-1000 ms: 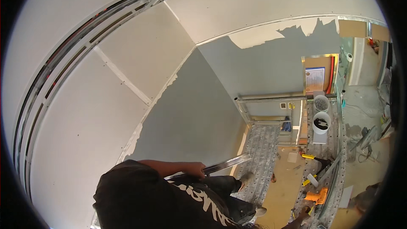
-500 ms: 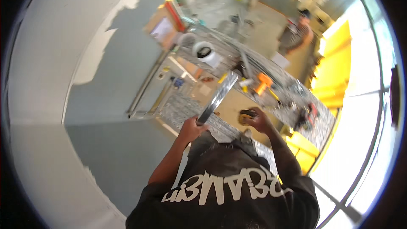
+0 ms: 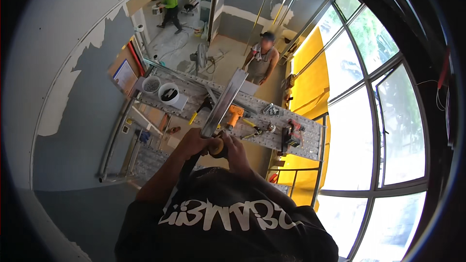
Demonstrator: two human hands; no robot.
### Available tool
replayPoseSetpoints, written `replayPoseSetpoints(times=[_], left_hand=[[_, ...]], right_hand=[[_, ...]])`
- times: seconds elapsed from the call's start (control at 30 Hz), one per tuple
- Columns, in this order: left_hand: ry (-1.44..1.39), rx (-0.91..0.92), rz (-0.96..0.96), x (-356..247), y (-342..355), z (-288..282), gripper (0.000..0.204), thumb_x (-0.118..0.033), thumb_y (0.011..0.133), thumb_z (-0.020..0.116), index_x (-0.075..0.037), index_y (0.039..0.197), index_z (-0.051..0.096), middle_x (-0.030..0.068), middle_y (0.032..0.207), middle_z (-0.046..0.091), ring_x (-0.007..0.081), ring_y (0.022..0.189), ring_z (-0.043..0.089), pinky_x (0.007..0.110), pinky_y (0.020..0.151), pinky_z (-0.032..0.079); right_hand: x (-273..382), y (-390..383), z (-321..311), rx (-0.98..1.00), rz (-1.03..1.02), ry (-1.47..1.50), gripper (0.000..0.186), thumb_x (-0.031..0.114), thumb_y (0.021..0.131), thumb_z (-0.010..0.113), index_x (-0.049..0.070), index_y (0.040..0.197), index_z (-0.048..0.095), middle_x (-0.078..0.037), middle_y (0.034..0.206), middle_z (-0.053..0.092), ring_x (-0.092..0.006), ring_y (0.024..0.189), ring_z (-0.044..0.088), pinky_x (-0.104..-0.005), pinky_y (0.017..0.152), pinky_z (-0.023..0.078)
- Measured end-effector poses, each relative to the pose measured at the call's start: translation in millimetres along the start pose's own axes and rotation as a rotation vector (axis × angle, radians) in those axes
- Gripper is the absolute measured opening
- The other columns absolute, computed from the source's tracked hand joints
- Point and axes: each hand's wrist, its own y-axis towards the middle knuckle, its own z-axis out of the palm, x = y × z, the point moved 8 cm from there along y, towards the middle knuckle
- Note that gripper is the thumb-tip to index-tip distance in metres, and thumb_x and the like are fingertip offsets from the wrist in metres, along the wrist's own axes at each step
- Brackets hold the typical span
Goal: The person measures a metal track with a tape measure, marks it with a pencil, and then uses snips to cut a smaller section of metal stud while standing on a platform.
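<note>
A long silvery metal channel (image 3: 225, 101) rises away from me at a slant, its near end gripped by my left hand (image 3: 193, 143). Against that end, my right hand (image 3: 236, 152) has its fingers wrapped round a rounded yellow-and-black tape measure (image 3: 216, 147). The two hands are close together in front of my chest. I cannot make out whether any tape is drawn out. Just beyond the channel, an orange power drill (image 3: 235, 115) lies on a perforated metal scaffold platform (image 3: 310, 149).
On the platform also stand a white bucket (image 3: 168, 90) with dark contents, a grey-filled bucket (image 3: 151, 84) and a red-and-black power tool (image 3: 291, 135). A person (image 3: 264, 59) stands below, beyond the platform. Another person in green (image 3: 170, 4) is farther back. Tall windows (image 3: 347, 140) line the right.
My right hand has brought the tape measure left, to the channel's near end by my left hand. My view has swung, so the platform and the windows sit differently in it.
</note>
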Motion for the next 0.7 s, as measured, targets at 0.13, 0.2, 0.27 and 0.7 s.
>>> replayPoseSetpoints(times=[0.13, 0.2, 0.27, 0.7], left_hand=[[0.126, -0.011, 0.064, -8, 0, 37, 0.034, -0.030, 0.081, 0.082, 0.000, 0.093, 0.071, 0.0077, 0.073, 0.070, 0.0113, 0.055, 0.064, 0.026, 0.049, 0.050], [0.081, 0.010, 0.069, -7, 6, 49, 0.034, -0.030, 0.081, 0.081, 0.000, 0.093, 0.071, 0.0076, 0.072, 0.069, 0.0131, 0.057, 0.065, 0.027, 0.051, 0.051], [0.204, -0.032, 0.026, -26, -7, 47, 0.035, -0.031, 0.082, 0.081, 0.001, 0.093, 0.072, 0.0072, 0.072, 0.070, 0.0134, 0.057, 0.066, 0.027, 0.051, 0.052], [0.055, -0.017, 0.184, -39, 0, 17, 0.022, -0.018, 0.080, 0.078, 0.002, 0.088, 0.071, 0.0065, 0.071, 0.066, 0.0155, 0.052, 0.060, 0.031, 0.053, 0.051]], right_hand=[[2, -2, -14, 0.084, -0.045, 0.044, 0.051, 0.048, 0.105, 0.044, 0.000, 0.111, 0.060, -0.007, 0.084, 0.064, -0.0143, 0.074, 0.059, -0.0299, 0.068, 0.048], [-16, 3, -31, 0.163, -0.006, 0.177, 0.039, 0.036, 0.103, 0.052, 0.001, 0.120, 0.055, -0.007, 0.085, 0.063, -0.0161, 0.074, 0.059, -0.0305, 0.067, 0.047], [2, -14, -25, 0.159, -0.107, 0.067, 0.037, 0.028, 0.101, 0.057, 0.001, 0.126, 0.050, -0.008, 0.091, 0.062, -0.0173, 0.076, 0.061, -0.0323, 0.071, 0.050], [70, -38, -22, 0.172, -0.329, -0.924, 0.079, 0.043, 0.084, 0.075, 0.009, 0.146, 0.039, -0.023, 0.134, 0.052, -0.0412, 0.124, 0.054, -0.0466, 0.102, 0.046]])
